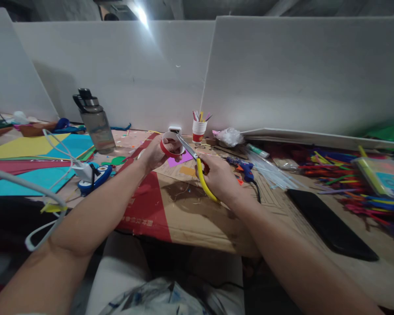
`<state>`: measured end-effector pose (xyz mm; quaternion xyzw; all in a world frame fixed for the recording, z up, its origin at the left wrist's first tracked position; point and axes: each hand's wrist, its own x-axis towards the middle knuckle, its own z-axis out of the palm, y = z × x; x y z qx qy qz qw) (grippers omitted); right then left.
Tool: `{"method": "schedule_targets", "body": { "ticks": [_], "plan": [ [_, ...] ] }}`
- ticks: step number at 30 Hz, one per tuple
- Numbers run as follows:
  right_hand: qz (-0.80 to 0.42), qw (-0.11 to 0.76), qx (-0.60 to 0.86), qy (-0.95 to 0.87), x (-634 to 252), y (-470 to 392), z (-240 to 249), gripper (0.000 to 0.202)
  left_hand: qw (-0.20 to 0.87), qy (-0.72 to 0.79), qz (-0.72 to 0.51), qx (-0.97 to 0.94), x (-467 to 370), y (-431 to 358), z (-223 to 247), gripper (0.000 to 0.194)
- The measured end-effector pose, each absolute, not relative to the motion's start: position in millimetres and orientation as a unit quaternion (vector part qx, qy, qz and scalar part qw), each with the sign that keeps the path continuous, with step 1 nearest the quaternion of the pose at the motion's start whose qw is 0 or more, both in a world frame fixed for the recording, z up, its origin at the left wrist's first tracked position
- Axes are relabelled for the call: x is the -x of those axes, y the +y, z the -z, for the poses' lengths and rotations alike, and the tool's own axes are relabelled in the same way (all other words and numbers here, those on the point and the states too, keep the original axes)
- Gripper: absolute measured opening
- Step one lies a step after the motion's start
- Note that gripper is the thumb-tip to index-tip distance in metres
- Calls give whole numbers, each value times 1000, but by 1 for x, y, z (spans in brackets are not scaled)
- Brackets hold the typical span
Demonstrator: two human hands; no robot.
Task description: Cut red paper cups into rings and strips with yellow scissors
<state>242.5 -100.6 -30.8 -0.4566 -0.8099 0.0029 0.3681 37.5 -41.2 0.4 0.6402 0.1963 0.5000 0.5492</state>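
Near the middle of the head view, my left hand (pixel 156 153) grips a round ring, white inside with a red outer band (pixel 171 153). My right hand (pixel 216 174) is closed on yellow-handled scissors (pixel 202 177). Their metal blades point up and left and meet the ring's right side. Whether the blades are cutting it is too small to tell. Under the hands lie a purple sheet (pixel 178 160) and an orange piece (pixel 187 171) on the cardboard (pixel 184 214). Bits of thread are scattered there.
A water bottle (pixel 98 127) and coloured sheets (pixel 22 175) stand and lie at left, near a blue power strip (pixel 95 180) with white cables. Behind is a cup of pens (pixel 198 131). To the right are a glue gun (pixel 246 169), black phone (pixel 328 225) and coloured sticks (pixel 344 175).
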Motion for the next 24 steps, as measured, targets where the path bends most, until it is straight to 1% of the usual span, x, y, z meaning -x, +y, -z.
{"method": "schedule_targets", "body": {
  "ticks": [3, 7, 9, 12, 14, 19, 24],
  "plan": [
    [4, 364, 459, -810, -243, -101, 31, 25, 546, 194, -508, -637, -39, -42, -1, 35],
    [10, 366, 457, -811, -243, -101, 32, 21, 553, 202, -496, -638, -36, -42, -1, 32],
    [8, 371, 451, -812, -243, -101, 31, 21, 550, 218, -511, -624, -34, -41, -2, 31],
    [-1, 377, 445, -813, -243, -100, 31, 22, 527, 242, -558, -594, -33, -40, -4, 32],
    [-5, 370, 450, -813, -243, -101, 30, 23, 516, 244, -567, -594, -34, -41, -5, 32],
    [0, 350, 486, -801, -243, -100, 33, 33, 527, 242, -515, -632, -40, -46, -2, 32],
    [8, 336, 496, -800, -242, -100, 33, 35, 528, 231, -508, -640, -39, -45, 0, 31]
  ]
}}
